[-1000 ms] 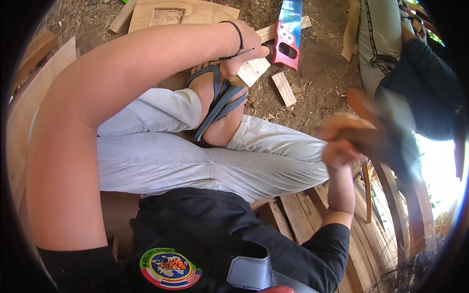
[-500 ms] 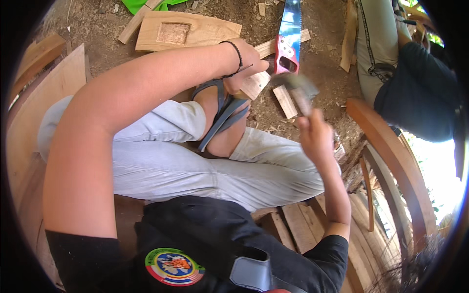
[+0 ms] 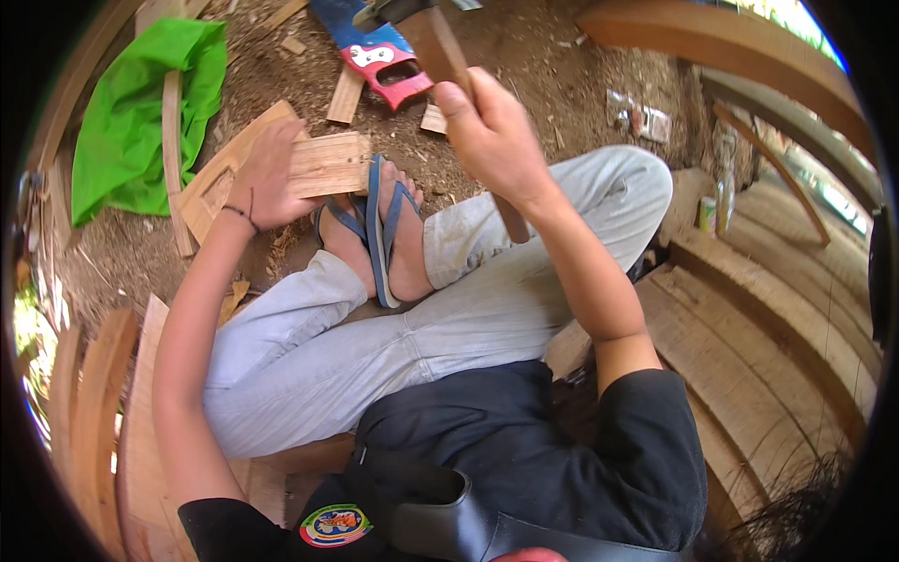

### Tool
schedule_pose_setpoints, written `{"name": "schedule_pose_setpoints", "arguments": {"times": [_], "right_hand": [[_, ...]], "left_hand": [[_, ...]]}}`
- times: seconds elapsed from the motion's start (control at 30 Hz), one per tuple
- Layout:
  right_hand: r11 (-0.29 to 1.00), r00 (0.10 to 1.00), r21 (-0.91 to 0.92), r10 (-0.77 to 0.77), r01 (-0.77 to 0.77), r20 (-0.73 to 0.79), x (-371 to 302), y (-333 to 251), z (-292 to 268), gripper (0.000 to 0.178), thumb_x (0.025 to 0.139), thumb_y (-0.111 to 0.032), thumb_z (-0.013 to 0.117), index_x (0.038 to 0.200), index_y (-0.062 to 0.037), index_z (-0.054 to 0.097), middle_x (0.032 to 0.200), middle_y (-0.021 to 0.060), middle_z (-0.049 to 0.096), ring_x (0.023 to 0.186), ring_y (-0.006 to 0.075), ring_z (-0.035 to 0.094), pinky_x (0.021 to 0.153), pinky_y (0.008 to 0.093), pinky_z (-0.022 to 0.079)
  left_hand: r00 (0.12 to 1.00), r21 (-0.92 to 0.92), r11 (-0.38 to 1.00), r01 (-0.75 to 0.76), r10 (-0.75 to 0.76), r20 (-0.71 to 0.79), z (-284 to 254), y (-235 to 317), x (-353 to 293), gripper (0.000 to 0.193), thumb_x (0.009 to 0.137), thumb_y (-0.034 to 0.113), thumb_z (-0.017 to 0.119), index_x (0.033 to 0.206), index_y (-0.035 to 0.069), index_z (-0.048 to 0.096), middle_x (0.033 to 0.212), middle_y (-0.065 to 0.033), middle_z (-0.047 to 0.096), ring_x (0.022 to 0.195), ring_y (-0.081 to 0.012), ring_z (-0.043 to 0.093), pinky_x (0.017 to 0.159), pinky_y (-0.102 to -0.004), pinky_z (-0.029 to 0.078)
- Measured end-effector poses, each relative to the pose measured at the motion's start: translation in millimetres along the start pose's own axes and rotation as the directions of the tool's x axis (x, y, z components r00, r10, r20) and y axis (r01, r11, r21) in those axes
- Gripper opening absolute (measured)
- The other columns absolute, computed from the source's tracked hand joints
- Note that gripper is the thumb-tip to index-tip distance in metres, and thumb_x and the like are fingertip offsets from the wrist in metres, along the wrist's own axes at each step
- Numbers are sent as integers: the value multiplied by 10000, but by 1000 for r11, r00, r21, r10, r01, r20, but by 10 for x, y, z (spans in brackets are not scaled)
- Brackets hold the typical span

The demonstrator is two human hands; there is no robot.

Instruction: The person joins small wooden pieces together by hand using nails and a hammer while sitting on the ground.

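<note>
My left hand point(image 3: 266, 180) is closed on the left end of a short wooden block point(image 3: 330, 165), whose free end lies beside my sandalled feet point(image 3: 389, 225). In my right hand point(image 3: 496, 140) is a hammer point(image 3: 440, 42), gripped round its wooden handle. Its dark metal head is raised at the top of the view, above the block and to its right. Under my left hand lies a wooden panel point(image 3: 208, 195) with a rectangular recess, partly hidden. A handsaw point(image 3: 389, 75) with a red handle and blue blade rests on the dirt beyond the block.
A green cloth point(image 3: 131, 122) lies at the far left with a wood strip point(image 3: 172, 131) across it. Curved timber pieces point(image 3: 740, 51) stand at the right. A clear bottle point(image 3: 725, 178) is near planks point(image 3: 730, 347) there. Small offcuts point(image 3: 345, 94) are scattered on the dirt.
The view has turned toward the left, bringing the whole green cloth in and the other person out. My left hand and the block now appear farther left; the hammer has risen away from the block.
</note>
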State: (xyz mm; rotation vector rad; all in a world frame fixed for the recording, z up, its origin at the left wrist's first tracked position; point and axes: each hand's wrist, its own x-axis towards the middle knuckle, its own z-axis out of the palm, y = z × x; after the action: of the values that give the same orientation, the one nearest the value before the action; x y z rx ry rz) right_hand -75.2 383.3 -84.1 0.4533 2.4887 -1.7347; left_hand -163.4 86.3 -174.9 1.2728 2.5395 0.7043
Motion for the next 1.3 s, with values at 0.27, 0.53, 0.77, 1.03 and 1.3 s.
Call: {"name": "schedule_pose_setpoints", "arguments": {"times": [0.27,0.53,0.77,1.03,1.3], "right_hand": [[985,982,-9,173,-173,79,-18,353,80,379,1012,-354,519,1083,10,597,857,177,639,817,300,637,750,414,491],[982,974,-185,14,28,226,-138,363,254,280,991,-298,561,988,-18,560,709,167,652,651,365,660,593,432,491],[963,951,-271,82,2,299,-167,205,246,225,962,-233,607,1047,-33,549,744,203,656,757,434,658,645,493,499],[768,858,-525,-62,367,510,-112,87,-45,255,936,-218,645,1093,-47,538,746,198,657,708,418,663,596,495,510],[632,785,-538,-190,558,590,10,-297,-303,298,935,-193,600,1169,-22,533,785,164,652,650,351,647,568,435,518]], "left_hand": [[969,-21,987,162,-155,194,-92,77,112,776,552,247,784,1249,35,516,1063,-197,549,1011,-406,579,852,-447,502],[994,271,957,-106,92,62,-165,144,186,837,535,300,801,1270,24,509,1140,-181,557,1037,-401,572,881,-440,483],[944,27,1000,-6,-3,331,-100,27,366,647,576,228,770,1130,13,514,1019,-200,604,987,-410,588,824,-454,502],[832,98,994,58,-102,545,-202,112,610,641,539,145,804,1100,17,520,1003,-221,626,993,-409,627,827,-448,544],[804,72,993,98,-122,582,-254,142,654,680,510,139,826,1110,6,533,1002,-240,641,974,-427,650,801,-456,567]]}}
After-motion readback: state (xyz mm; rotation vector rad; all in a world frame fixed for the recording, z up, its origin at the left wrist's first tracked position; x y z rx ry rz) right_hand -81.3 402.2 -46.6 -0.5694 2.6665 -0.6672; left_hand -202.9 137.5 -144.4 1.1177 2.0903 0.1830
